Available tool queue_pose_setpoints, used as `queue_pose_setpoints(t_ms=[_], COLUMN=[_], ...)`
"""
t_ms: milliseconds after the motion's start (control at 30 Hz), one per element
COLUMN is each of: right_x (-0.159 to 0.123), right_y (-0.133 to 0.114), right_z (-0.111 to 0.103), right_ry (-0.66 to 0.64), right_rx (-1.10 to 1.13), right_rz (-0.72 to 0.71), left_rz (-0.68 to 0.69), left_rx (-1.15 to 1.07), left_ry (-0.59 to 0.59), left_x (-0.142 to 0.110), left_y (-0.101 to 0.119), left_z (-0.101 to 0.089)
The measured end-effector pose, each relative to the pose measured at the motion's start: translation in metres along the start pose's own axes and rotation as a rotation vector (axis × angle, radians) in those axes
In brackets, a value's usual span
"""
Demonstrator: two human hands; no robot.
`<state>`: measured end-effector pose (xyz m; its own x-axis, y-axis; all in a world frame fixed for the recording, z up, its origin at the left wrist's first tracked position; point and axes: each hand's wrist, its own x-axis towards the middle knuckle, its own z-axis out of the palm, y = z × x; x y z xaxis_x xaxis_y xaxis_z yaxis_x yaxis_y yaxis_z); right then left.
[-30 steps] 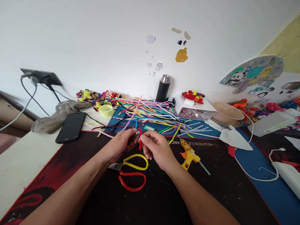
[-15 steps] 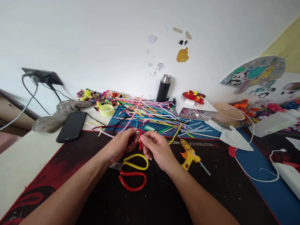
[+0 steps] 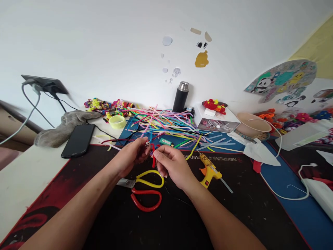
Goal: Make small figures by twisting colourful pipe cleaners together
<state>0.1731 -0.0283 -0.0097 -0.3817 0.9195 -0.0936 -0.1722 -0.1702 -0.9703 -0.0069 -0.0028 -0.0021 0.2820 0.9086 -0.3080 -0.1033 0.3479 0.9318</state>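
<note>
A small pipe-cleaner figure (image 3: pixel 147 143) with what look like googly eyes is pinched in my left hand (image 3: pixel 133 156), mostly covered by the fingers. Its red pipe-cleaner piece (image 3: pixel 153 159) hangs down between the hands, and my right hand (image 3: pixel 172 164) is closed on that piece with thumb and fingertips. Scissors (image 3: pixel 148 186) with one yellow and one red handle lie just below the hands, blades to the left. To the right of my right hand rests a yellow glue gun (image 3: pixel 208 175) with a clear stick at its back.
Behind the hands spreads a pile of coloured pipe cleaners (image 3: pixel 166 121). A black flask (image 3: pixel 180 99) and a white drawer box (image 3: pixel 218 121) stand at the wall. A phone (image 3: pixel 78 140), yellow-green ring (image 3: pixel 117 122) and plush (image 3: pixel 62 130) lie left. A white cable (image 3: pixel 279 198) curves at right.
My left hand has shifted slightly left, opening a small gap between the hands, and more of the red pipe cleaner shows. The whole view has drifted slightly.
</note>
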Motion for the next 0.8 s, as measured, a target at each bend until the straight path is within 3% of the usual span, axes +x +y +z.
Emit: queue_pose_setpoints(t_ms=[800], right_x=[-0.0024], right_y=[-0.0005], right_z=[0.0028], right_ry=[-0.067], right_rx=[-0.012], right_rz=[0.024], left_rz=[0.011], left_rx=[0.024], left_ry=[0.087], left_x=[-0.0008], left_y=[-0.0001], left_z=[0.0025])
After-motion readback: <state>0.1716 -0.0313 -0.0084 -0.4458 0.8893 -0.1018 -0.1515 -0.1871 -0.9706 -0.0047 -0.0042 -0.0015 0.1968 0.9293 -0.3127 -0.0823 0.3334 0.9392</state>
